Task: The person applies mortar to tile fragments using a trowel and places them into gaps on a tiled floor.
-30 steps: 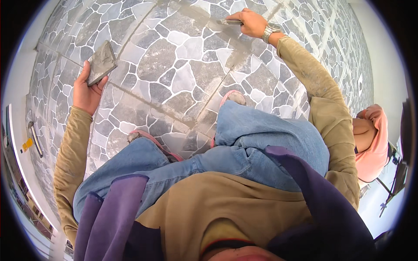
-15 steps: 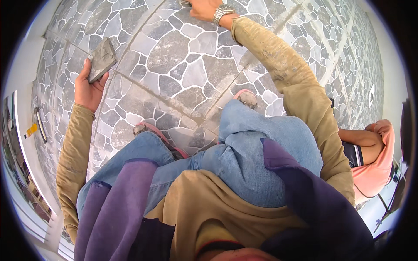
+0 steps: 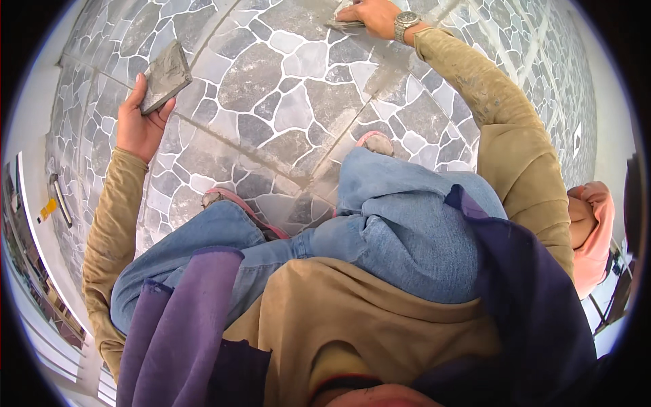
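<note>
My left hand [image 3: 141, 121], at the upper left, grips a grey flat board [image 3: 165, 76] with wet grey mortar on it, held above the floor. At the top centre, my right hand [image 3: 371, 16] is closed on a thin flat tool [image 3: 344, 25], like a trowel or scraper, against the patterned tile floor [image 3: 258, 81]. Grey filler shows along the joints and smears across tiles beside and below that hand. My feet in pink sandals [image 3: 373, 142] rest on the tiles under my bent knees.
Another person [image 3: 590, 251] in a salmon-pink top is crouched at the right edge. A long tool with a yellow part [image 3: 47, 209] lies at the far left beside a pale wall strip [image 3: 30, 210]. A white wall [image 3: 607, 115] curves along the right.
My right hand swept toward the upper left, then moved back rightward and slightly down, still with the tool. My left hand and board have risen slightly in the picture.
</note>
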### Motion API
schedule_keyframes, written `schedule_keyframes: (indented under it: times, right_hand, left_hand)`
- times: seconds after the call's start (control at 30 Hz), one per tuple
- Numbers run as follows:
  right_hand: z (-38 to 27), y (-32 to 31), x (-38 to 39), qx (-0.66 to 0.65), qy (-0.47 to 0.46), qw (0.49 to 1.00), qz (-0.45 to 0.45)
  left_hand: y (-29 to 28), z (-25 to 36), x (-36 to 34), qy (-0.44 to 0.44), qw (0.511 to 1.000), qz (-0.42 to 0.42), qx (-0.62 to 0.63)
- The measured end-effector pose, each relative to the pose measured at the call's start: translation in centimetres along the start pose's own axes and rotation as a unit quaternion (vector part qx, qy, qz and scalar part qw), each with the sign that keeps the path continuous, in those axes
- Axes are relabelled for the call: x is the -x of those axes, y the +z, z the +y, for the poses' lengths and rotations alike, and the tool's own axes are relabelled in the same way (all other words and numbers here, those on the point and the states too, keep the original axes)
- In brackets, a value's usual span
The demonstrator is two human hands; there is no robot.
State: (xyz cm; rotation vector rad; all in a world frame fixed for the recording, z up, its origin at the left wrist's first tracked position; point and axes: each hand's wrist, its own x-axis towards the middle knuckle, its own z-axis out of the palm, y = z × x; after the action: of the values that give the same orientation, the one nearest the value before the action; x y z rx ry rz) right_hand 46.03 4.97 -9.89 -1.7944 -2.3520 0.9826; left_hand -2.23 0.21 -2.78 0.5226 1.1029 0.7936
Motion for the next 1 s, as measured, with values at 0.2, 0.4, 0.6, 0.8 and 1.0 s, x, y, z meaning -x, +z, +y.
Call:
schedule_keyframes:
  times: [0.2, 0.4, 0.6, 0.8, 1.0]
  right_hand:
    - [3.3, -1.9, 4.6, 0.335, -0.096, 0.927, -0.139]
    - [0.2, -2.0, -6.7, 0.166, -0.046, 0.978, 0.120]
    - [1.1, 0.0, -14.2, 0.143, -0.094, 0.977, 0.129]
    - [2.9, 1.9, -6.2, 0.145, -0.135, 0.979, 0.040]
    - [4.4, 2.9, 8.4, 0.120, -0.088, 0.988, 0.049]
  left_hand:
    - [-0.5, 0.4, -0.7, 0.008, 0.999, 0.002, 0.035]
    - [-1.5, 0.0, 0.3, -0.003, 1.000, 0.029, 0.003]
    - [-0.8, -1.0, 0.5, -0.007, 0.999, 0.041, -0.002]
    - [-3.1, -1.3, 0.7, -0.022, 0.999, 0.018, 0.019]
    - [-3.4, -1.2, -2.2, -0.026, 0.999, -0.036, 0.028]
